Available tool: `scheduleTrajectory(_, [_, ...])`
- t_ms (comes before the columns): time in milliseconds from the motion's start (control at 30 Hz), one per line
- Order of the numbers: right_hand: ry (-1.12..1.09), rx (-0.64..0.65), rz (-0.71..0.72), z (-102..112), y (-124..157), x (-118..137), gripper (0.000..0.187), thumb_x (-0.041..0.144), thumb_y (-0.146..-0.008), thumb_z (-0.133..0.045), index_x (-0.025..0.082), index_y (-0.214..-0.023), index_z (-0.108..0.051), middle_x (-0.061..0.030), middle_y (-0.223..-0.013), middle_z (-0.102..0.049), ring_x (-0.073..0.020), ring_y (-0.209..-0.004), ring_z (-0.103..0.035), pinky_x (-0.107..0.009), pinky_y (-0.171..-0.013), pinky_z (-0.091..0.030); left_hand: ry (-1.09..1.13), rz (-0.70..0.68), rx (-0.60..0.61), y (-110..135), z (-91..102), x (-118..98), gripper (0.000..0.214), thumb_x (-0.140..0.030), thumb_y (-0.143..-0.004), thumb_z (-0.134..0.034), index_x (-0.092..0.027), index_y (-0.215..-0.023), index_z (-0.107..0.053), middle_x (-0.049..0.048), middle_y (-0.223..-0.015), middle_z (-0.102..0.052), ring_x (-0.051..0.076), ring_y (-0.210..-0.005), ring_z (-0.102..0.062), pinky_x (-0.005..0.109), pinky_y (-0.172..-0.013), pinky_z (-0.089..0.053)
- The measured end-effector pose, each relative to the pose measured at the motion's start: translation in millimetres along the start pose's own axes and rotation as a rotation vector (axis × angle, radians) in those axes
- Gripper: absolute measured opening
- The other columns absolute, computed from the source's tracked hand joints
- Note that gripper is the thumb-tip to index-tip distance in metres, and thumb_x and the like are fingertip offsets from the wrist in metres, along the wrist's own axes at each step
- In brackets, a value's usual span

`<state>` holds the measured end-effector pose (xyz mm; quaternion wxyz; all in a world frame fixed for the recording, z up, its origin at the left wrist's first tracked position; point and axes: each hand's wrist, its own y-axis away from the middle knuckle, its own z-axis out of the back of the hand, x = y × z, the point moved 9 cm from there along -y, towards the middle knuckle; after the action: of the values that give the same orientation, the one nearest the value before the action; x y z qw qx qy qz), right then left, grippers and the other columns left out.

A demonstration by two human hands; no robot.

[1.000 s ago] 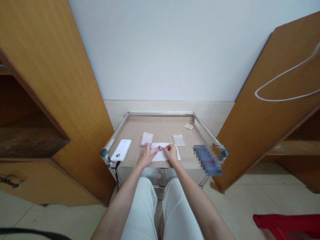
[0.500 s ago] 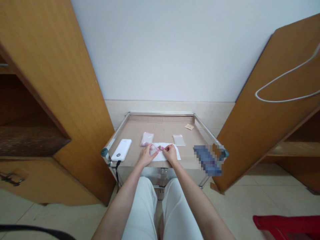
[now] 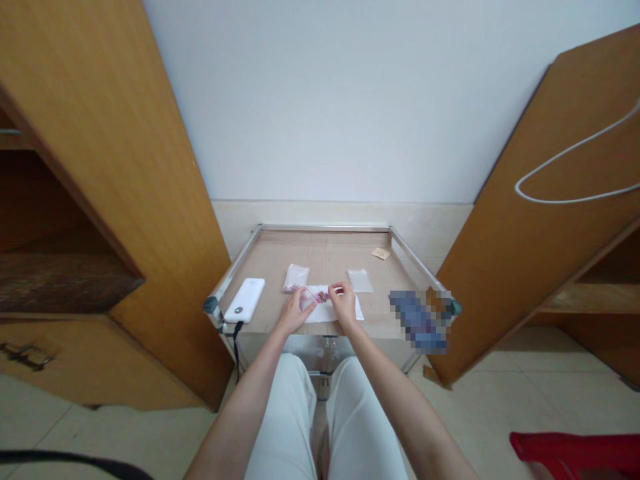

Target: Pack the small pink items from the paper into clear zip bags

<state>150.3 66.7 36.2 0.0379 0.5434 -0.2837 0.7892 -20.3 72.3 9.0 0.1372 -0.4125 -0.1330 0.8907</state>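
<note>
Lap: white trousers [image 3: 287, 417] cover both knees, just below the front edge of the steel-framed cart [image 3: 325, 227].

Left hand: the left hand [image 3: 296, 313] lies palm down near the front edge, its fingers [image 3: 309, 298] curved inward to the left end of the pink strand. It looks partly closed; whether it grips the strand is too small to tell.

Right hand: the right hand [image 3: 344, 305] is raised slightly, with its thumb and forefinger pinched together just right of the strand's cluster. Whether anything lies in the pinch is too small to tell.

Pink strand: the pink strand [image 3: 314, 294] lies between the 2 hands, its long axis running roughly left to right along the cart's front edge. A small pink-and-brown cluster [image 3: 323, 296] sits about midway between them.

Under the hands: a white paper sheet [image 3: 345, 312] lies beneath the strand, near the front edge.

Left side: a white power bank [image 3: 245, 300] lies near the left edge, with a black cable [image 3: 235, 340] dropping over the front.

Far side: a clear bag with pink contents [image 3: 295, 278] and a clear plastic bag [image 3: 360, 281] lie beyond the paper, and a small tan card [image 3: 381, 253] lies near the far right corner.
</note>
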Motion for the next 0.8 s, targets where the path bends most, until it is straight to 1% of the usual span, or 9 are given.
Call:
scheduleTrajectory(100, [-0.038, 0.031, -0.002, -8, -2, 12, 0.009, 0.024, -0.065, -0.049, 0.016, -0.066, -0.053, -0.0025, -0.066, -0.055, -0.0140, -0.059, -0.052, -0.026, -0.057, -0.041, -0.008, -0.002, 0.005, 0, 0.8, -2, 0.049, -0.043, -0.070, -0.049, -0.016, -0.109, -0.040, 0.0114, -0.111, -0.051, 0.020, -0.103, -0.048, 0.036, -0.089, -0.036])
scheduleTrajectory(200, [-0.017, 0.113, 0.043, -21, -3, 22, 0.007, 0.021, -0.064, -0.051, 0.015, -0.064, -0.054, -0.0030, -0.067, -0.055, -0.0143, -0.062, -0.053, -0.026, -0.060, -0.042, -0.013, -0.011, 0.003, 1, 1.6, -5, 0.049, -0.043, -0.070, -0.048, -0.015, -0.109, -0.040, 0.0126, -0.111, -0.051, 0.020, -0.103, -0.048, 0.036, -0.089, -0.036])
scheduleTrajectory(300, [-0.002, 0.297, 0.130, -40, 0, 30, 0.009, 0.019, -0.067, -0.050, 0.015, -0.062, -0.057, -0.0038, -0.069, -0.057, -0.0146, -0.067, -0.054, -0.026, -0.062, -0.043, -0.015, -0.015, 0.009, 1, 1.3, -6, 0.048, -0.043, -0.070, -0.048, -0.016, -0.109, -0.040, 0.0125, -0.110, -0.051, 0.020, -0.103, -0.048, 0.036, -0.088, -0.036])
scheduleTrajectory(367, [-0.005, 0.409, 0.176, -48, 2, 32, 0.012, 0.020, -0.069, -0.049, 0.015, -0.063, -0.059, -0.0048, -0.072, -0.059, -0.0148, -0.072, -0.055, -0.026, -0.065, -0.043, -0.018, -0.016, 0.020, 1, 0.4, -5, 0.048, -0.044, -0.071, -0.046, -0.015, -0.109, -0.040, 0.0128, -0.110, -0.052, 0.020, -0.102, -0.049, 0.036, -0.087, -0.037])
scheduleTrajectory(400, [0.002, 0.436, 0.184, -49, 1, 32, 0.014, 0.020, -0.070, -0.048, 0.015, -0.064, -0.060, -0.0052, -0.074, -0.060, -0.0149, -0.074, -0.055, -0.026, -0.067, -0.043, -0.021, -0.016, 0.024, 1, 0.1, -5, 0.048, -0.044, -0.072, -0.046, -0.015, -0.110, -0.039, 0.0131, -0.110, -0.051, 0.020, -0.101, -0.049, 0.036, -0.087, -0.037])
scheduleTrajectory(467, [0.045, 0.434, 0.170, -45, -5, 26, 0.016, 0.019, -0.072, -0.047, 0.014, -0.067, -0.061, -0.0059, -0.075, -0.061, -0.0150, -0.076, -0.055, -0.027, -0.071, -0.042, -0.024, -0.016, 0.030, 1, -0.5, -4, 0.049, -0.044, -0.071, -0.046, -0.014, -0.110, -0.039, 0.0130, -0.111, -0.051, 0.020, -0.101, -0.049, 0.035, -0.087, -0.037])
scheduleTrajectory(567, [0.177, 0.414, 0.110, -36, -14, 13, 0.015, 0.013, -0.071, -0.047, 0.012, -0.073, -0.062, -0.0077, -0.079, -0.061, -0.0150, -0.078, -0.055, -0.026, -0.074, -0.040, -0.019, -0.006, 0.025, 1, -0.7, -2, 0.049, -0.044, -0.071, -0.046, -0.015, -0.110, -0.039, 0.0118, -0.111, -0.051, 0.020, -0.101, -0.049, 0.034, -0.087, -0.037])
scheduleTrajectory(633, [0.281, 0.429, 0.081, -32, -15, 6, 0.016, 0.010, -0.069, -0.048, 0.010, -0.076, -0.062, -0.0092, -0.083, -0.061, -0.0151, -0.080, -0.055, -0.025, -0.075, -0.039, -0.016, 0.001, 0.016, 1, -0.5, -1, 0.049, -0.045, -0.071, -0.046, -0.015, -0.110, -0.039, 0.0116, -0.111, -0.051, 0.020, -0.101, -0.049, 0.034, -0.087, -0.037])
scheduleTrajectory(800, [0.491, 0.519, 0.127, -31, -8, 1, 0.016, 0.010, -0.069, -0.048, 0.012, -0.072, -0.064, -0.0092, -0.085, -0.060, -0.0144, -0.079, -0.055, -0.021, -0.073, -0.037, -0.019, 0.015, 0.003, 0, -0.4, 0, 0.050, -0.045, -0.072, -0.045, -0.016, -0.112, -0.036, 0.0117, -0.112, -0.050, 0.020, -0.104, -0.047, 0.035, -0.088, -0.036])
